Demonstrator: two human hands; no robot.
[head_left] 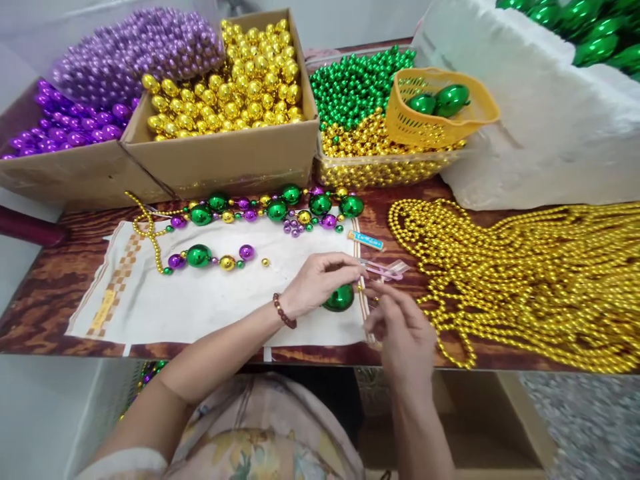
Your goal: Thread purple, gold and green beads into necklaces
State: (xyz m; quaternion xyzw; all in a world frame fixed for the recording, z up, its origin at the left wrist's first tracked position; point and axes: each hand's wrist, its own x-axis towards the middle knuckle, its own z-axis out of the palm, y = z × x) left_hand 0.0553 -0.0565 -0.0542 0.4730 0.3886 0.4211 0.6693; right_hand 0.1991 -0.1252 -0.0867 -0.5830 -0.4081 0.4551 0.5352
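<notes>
at a dark wood bench, my left hand reaches over a white cloth, its fingers bunched close together above a large green bead near the cloth's right edge. my right hand faces it, fingers curled, thumb and forefinger near each other; blur hides the tips, so i cannot tell what, if anything, either hand is gripping. a pink tool lies just beyond my fingertips. to the left, a short row of purple, green and gold beads lies on the cloth, with a single gold bead just past its end.

beyond my hands stand the containers: a cardboard box with shiny purple beads, a mound of lilac beads above them; a second cardboard box heaped with gold balls; and a see-through tub of small green beads and small gold ones. a yellow basket sits tilted on the tub, two green ovals inside. at far right, a white foam box holds more big green ovals.
</notes>
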